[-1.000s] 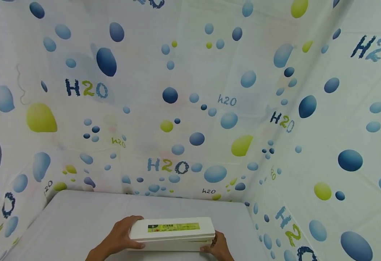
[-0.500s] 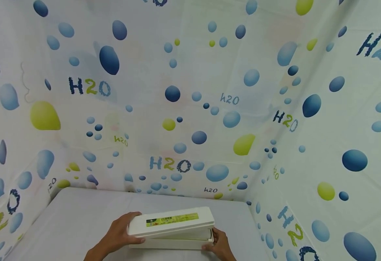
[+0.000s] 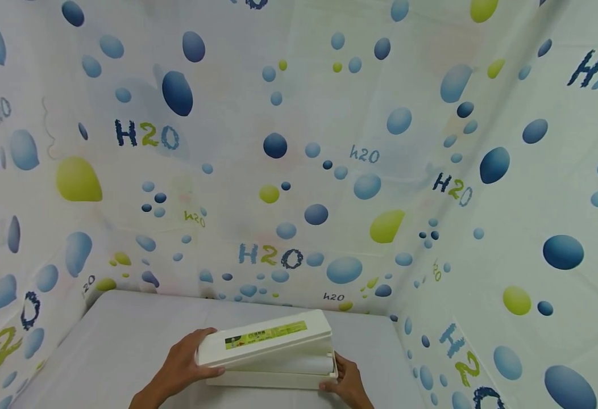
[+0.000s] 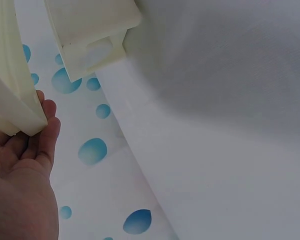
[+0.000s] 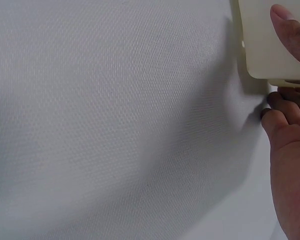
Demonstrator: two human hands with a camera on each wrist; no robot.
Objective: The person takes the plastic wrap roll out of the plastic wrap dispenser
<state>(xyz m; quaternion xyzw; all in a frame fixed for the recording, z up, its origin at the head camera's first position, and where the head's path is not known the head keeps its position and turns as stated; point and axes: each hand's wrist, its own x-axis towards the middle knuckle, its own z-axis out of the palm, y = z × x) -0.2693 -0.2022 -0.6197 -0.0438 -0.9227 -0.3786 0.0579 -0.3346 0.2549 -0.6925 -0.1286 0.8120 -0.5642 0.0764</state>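
Note:
A long cream plastic cling film box stands on the white table in the head view, its lid raised at the right and tilted over the base. Inside the base a white roll shows at the right end. My left hand grips the lid's left end, thumb in front and fingers behind. In the left wrist view the lid sits in that hand, apart from the base. At the base's right end my right hand holds the corner, with the thumb on its side.
The white tabletop stretches behind and to the left of the box. A white curtain printed with blue and green drops and H2O lettering encloses the table at the back and both sides.
My left hand has lifted the lid, its right end rising farther from the base and uncovering the roll. The lid has shifted slightly left. My right hand still holds the base.

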